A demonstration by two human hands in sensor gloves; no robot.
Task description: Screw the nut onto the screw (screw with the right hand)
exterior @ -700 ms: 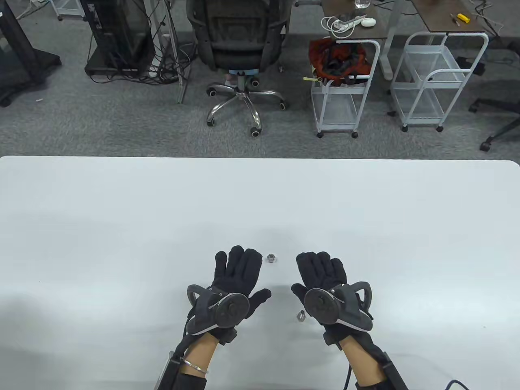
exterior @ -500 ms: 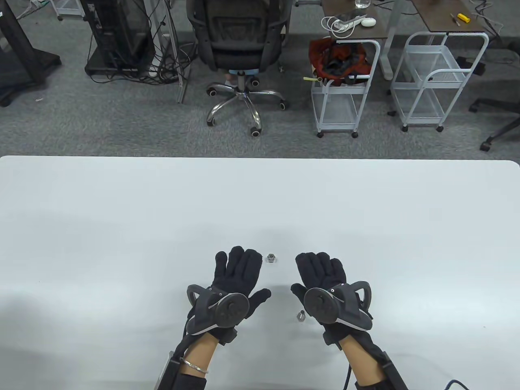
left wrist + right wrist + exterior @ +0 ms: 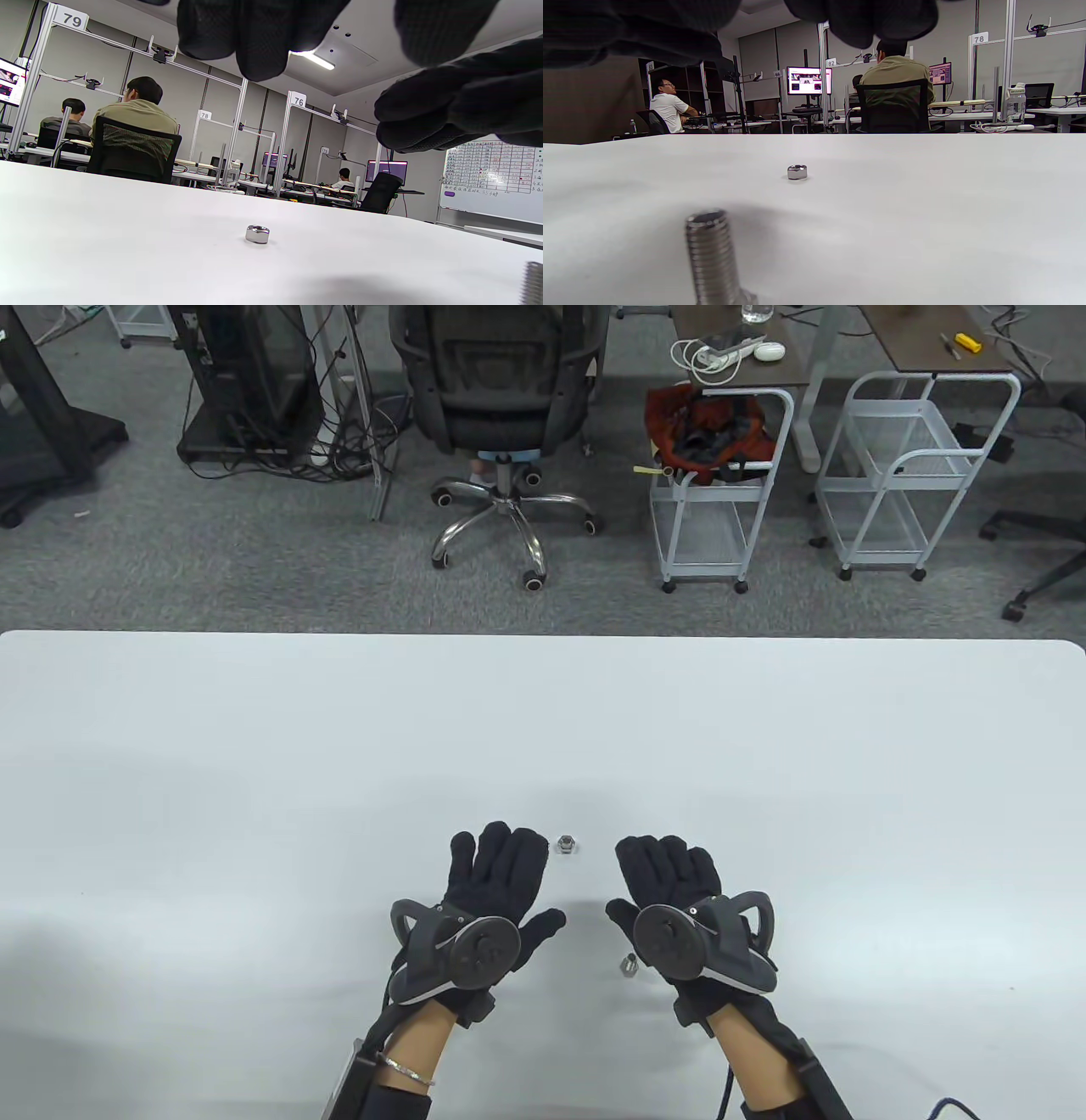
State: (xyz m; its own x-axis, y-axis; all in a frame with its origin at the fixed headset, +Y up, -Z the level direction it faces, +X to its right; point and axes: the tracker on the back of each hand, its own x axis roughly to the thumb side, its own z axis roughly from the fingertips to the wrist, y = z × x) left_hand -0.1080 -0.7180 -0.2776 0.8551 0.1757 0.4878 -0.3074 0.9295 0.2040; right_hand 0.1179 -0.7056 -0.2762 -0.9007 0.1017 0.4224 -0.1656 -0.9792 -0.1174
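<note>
Steel nut (image 3: 567, 843), both hands unmoved.

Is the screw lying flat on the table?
No, in the right wrist view the screw stands upright on the table, threaded end up.

The table view looked steeply down from above the near edge of the white table (image 3: 254, 746), facing out toward the office floor. Both wrist views sat low, just above that surface — facing across it from either side. All three shared the nut (image 3: 567, 844) (image 3: 257, 234) (image 3: 797, 172).
</note>
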